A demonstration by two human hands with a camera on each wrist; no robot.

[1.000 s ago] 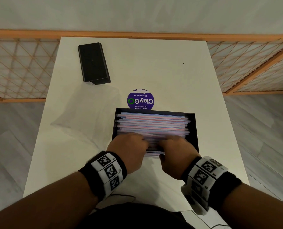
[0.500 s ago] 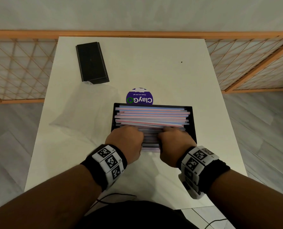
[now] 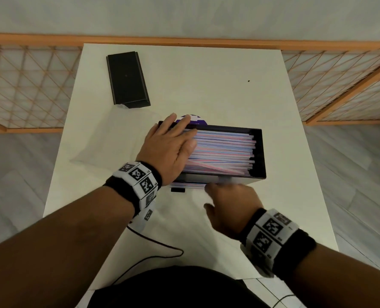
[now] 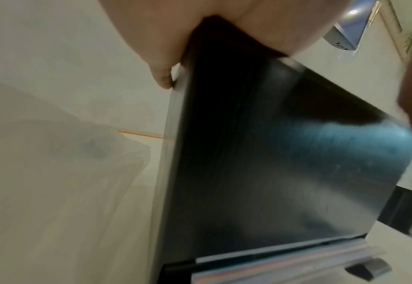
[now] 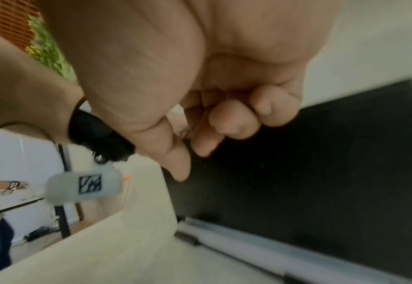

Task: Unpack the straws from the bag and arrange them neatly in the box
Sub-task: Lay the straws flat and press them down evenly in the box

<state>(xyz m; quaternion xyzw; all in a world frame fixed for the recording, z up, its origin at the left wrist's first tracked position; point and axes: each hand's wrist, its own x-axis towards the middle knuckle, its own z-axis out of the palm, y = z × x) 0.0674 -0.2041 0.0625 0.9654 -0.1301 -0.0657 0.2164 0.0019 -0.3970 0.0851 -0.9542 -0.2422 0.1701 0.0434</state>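
Most pink-and-blue plastic straws (image 3: 224, 148) are packed in the black oblong box (image 3: 259, 152) under the flat left hand (image 3: 169, 145); a few are left outside by the curled, empty right hand (image 3: 231, 206).

No word or number can be read; the print on the purple round sticker (image 3: 197, 119) behind the box (image 3: 259, 152) is mostly hidden, and only black-and-white coded squares are shown on the wristbands (image 3: 138, 174)

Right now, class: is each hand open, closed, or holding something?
Left hand: open, flat on the straws.
Right hand: closed, holding nothing.
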